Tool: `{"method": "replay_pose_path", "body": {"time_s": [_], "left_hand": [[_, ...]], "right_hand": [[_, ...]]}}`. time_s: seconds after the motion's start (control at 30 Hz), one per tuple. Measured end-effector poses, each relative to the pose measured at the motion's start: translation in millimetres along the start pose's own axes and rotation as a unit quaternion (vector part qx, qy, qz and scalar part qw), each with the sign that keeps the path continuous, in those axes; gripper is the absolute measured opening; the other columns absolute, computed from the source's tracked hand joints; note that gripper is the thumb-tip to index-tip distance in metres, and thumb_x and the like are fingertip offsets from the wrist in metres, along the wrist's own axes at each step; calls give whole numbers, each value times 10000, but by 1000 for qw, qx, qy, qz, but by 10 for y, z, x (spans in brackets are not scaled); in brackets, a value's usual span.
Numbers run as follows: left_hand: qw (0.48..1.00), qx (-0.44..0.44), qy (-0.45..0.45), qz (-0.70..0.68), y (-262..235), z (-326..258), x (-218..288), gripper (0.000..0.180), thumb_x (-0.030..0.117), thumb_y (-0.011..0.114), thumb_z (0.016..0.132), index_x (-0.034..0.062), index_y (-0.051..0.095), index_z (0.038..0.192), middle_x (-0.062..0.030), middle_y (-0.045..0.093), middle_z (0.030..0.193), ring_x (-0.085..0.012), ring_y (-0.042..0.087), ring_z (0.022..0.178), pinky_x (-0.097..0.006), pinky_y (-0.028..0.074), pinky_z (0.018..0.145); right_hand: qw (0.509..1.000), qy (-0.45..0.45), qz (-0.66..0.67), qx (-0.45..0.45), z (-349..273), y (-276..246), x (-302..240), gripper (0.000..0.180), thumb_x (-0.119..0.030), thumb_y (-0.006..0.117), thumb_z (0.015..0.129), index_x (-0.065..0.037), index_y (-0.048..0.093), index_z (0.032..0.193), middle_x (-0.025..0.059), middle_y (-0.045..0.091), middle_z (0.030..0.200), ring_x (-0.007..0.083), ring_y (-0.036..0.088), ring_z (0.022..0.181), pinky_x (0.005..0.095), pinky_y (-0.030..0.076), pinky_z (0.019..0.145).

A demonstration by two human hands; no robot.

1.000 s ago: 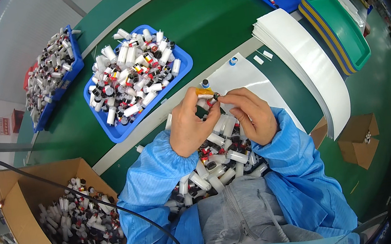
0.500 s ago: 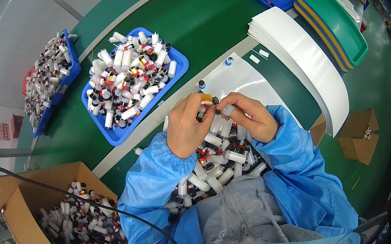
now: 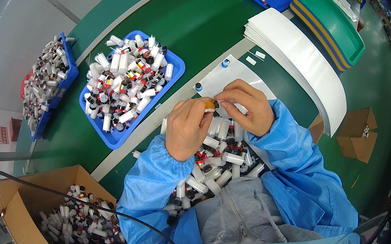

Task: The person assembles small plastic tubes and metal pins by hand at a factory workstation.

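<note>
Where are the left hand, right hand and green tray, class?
Left hand (image 3: pixel 184 129), head view: back of the hand.
Right hand (image 3: pixel 253 110), head view: back of the hand.
Green tray (image 3: pixel 329 25), head view: bare inner floor.

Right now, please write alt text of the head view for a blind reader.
A person's left hand holds a small orange-and-white piece, the right hand close to its end, above a heap of mostly white cylinders. To the left, a blue tray and a cardboard box hold many similar ones.
</note>
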State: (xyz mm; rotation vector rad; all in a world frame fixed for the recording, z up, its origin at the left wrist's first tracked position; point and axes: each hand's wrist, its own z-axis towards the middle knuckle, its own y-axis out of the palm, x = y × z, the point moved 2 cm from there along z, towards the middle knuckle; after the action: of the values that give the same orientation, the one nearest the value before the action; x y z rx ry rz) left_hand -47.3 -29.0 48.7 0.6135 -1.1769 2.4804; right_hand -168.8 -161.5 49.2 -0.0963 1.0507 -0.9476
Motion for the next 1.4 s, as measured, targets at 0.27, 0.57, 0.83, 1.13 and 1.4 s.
{"method": "replay_pose_path", "body": {"time_s": [0.27, 0.57, 0.83, 1.13, 1.4], "left_hand": [[998, -17, -52, 9, 35, -36, -11, 307, -23, 761, 680, -19, 566, 917, -174, 639, 808, -338, 620, 715, -360, 493, 604], [853, -56, -308, -417, 188, -134, -134, 328, -50, 635, 846, -31, 540, 1158, -132, 672, 1063, -162, 670, 841, -262, 534, 695], [710, -134, -388, -572, 134, -125, -193, 336, 93, 602, 938, -18, 544, 1249, -93, 674, 1057, -119, 660, 852, -211, 492, 725], [579, -222, -415, -666, 103, -160, -189, 338, 71, 572, 944, -29, 551, 1266, -140, 642, 1125, -131, 628, 901, -234, 504, 742], [512, -31, -447, -733, 214, -180, -447, 391, 144, 542, 975, 48, 482, 1349, -100, 602, 1099, -104, 570, 898, -274, 494, 804]], "right_hand": [[999, -8, -14, -33, -26, 1, 25, 192, 36, 706, 737, -17, 654, 914, 117, 602, 919, 250, 646, 738, 312, 528, 624], [995, -67, -62, -26, -34, 39, -13, 202, 0, 718, 683, -24, 667, 877, 133, 604, 950, 268, 627, 813, 337, 528, 659], [991, -104, -64, -44, -14, -50, 16, 197, -1, 691, 690, -38, 690, 884, 137, 608, 1006, 277, 610, 871, 347, 516, 712], [999, 35, 17, -1, -24, -320, 263, 338, 17, 675, 781, -39, 647, 1114, 171, 602, 1117, 312, 582, 1068, 371, 460, 914], [985, 80, -85, -124, -793, -473, 532, 219, 15, 640, 791, 12, 661, 1009, 156, 617, 1061, 320, 600, 956, 403, 481, 846]]}}
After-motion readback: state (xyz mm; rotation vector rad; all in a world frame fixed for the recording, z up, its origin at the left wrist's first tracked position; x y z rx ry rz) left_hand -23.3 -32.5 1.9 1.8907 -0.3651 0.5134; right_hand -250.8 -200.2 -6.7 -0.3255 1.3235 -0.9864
